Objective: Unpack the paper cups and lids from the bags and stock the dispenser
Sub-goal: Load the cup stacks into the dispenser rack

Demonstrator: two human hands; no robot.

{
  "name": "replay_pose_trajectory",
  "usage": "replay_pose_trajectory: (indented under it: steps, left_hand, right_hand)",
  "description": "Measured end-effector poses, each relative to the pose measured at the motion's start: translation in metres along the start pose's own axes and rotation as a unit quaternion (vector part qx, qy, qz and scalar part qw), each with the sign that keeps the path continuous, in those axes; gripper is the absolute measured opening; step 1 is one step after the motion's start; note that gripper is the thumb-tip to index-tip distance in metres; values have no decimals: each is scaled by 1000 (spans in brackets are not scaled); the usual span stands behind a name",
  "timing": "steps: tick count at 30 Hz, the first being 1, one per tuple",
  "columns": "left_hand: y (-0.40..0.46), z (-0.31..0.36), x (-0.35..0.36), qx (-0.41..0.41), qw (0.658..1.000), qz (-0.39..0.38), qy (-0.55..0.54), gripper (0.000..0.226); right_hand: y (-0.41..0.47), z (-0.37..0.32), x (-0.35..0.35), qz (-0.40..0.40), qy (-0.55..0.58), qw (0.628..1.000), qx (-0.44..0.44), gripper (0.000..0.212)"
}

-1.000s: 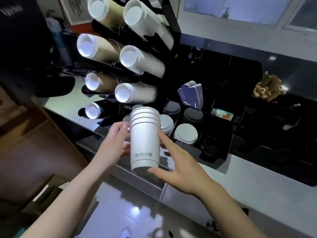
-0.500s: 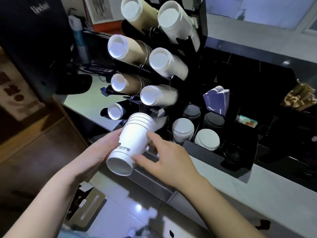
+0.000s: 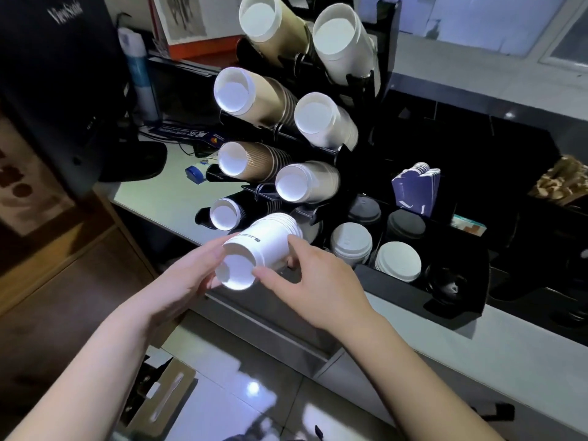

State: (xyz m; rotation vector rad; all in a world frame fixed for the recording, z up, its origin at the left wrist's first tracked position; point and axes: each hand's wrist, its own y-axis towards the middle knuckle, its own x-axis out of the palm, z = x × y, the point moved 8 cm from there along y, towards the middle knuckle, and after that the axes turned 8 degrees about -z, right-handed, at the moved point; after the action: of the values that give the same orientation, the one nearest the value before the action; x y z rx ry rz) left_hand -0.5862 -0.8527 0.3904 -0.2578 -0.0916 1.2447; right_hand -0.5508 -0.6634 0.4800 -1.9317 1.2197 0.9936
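Note:
A short stack of white paper cups (image 3: 259, 246) lies almost level, its base toward me and its rims pointing into the lower right slot of the black cup dispenser (image 3: 386, 46). My left hand (image 3: 187, 278) cups the stack's base from the left. From the right, my right hand (image 3: 313, 278) holds the same stack with thumb and fingers. The rack's other slots hold brown and white cup stacks (image 3: 324, 124). White lids (image 3: 397, 261) and dark lids (image 3: 405, 224) fill the black tray (image 3: 413, 300) beside the rack.
A black monitor (image 3: 57, 90) stands at the left on the pale counter (image 3: 165, 192). Blue sleeves (image 3: 415, 189) sit behind the lids. A cardboard box (image 3: 162, 399) lies on the shiny floor below.
The cup stack has tipped from upright to nearly level and moved up into the bottom slot's mouth. Both hands followed it, and the view shifted left.

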Motion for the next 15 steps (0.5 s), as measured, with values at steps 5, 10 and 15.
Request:
replay_pose_trajectory:
  steps: [5, 10, 15]
  left_hand:
    - [4, 18, 1, 22, 1000, -5, 17, 54]
    - [11, 45, 14, 80, 994, -8, 76, 26]
    - [21, 47, 9, 121, 978, 52, 160, 22]
  right_hand:
    - [10, 11, 2, 10, 12, 999, 36, 62]
    - [21, 24, 7, 21, 27, 997, 64, 59]
    - [29, 29, 10, 28, 23, 997, 63, 46]
